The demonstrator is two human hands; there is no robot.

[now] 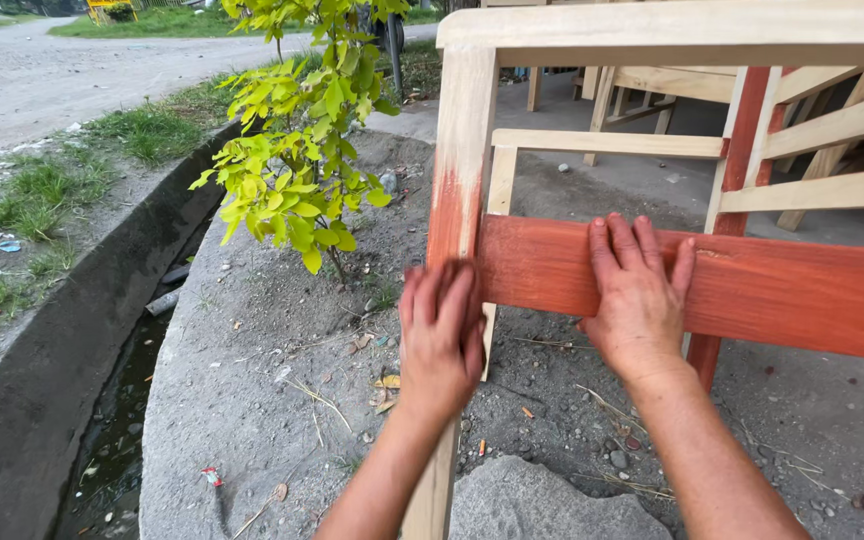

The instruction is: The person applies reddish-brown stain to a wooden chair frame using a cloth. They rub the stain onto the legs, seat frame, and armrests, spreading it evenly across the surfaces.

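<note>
We see a wooden frame (672, 150) standing on gray, stony ground (282, 400). Most of it is pale, bare wood. Its wide cross board (782, 290) is stained red-brown, and the leg (460, 180) is red only partway up. Our left hand (442, 335) lies flat on the leg, fingers together and stretched out, not gripping. Our right hand (637, 295) lies flat on the red board just beside it, fingers spread open. More bare wood frames (642, 95) stand behind. A small bush (297, 150) with yellow-green leaves grows near the leg. A ditch (122, 400) with dark water runs along the left, and a dirt road (62, 75) lies past it.
</note>
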